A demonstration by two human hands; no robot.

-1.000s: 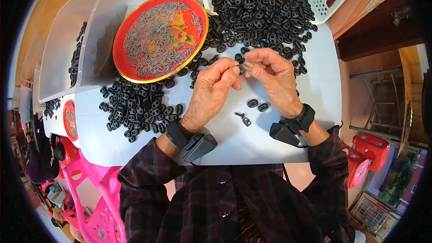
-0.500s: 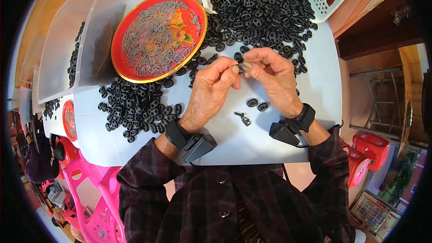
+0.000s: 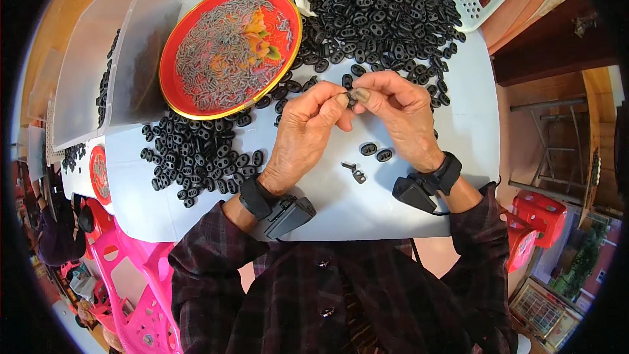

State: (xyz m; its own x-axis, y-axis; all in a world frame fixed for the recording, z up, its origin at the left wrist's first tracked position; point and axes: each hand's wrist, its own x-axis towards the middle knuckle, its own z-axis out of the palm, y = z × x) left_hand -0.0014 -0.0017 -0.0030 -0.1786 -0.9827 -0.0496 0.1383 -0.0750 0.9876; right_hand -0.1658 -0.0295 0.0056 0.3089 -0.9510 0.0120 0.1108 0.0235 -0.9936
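Observation:
My left hand [image 3: 306, 128] and my right hand [image 3: 401, 118] meet above the middle of the table, fingertips closed in a pinch. Between them is a small black piece [image 3: 352, 99], mostly covered by the fingers, so its exact shape is hard to make out. Below my right hand lie two black oval pieces with two holes each, the left one [image 3: 368, 149] and the right one [image 3: 384, 155] side by side. Closer to me rest a small dark part with a hole [image 3: 359, 176] and a short, thin dark piece [image 3: 348, 166].
A red round tray [image 3: 171, 69] holds many small grey spring-like pieces. Black two-hole ovals form a large heap [image 3: 386, 19] spilling from a white basket [image 3: 473, 18], and a smaller heap [image 3: 200, 151] beside a clear plastic bin [image 3: 141, 52]. A pink chair [image 3: 147, 318] stands left.
Both hands stay pinched together in nearly the same place, with only slight finger movement around the small black piece. The loose pieces on the table have not been moved.

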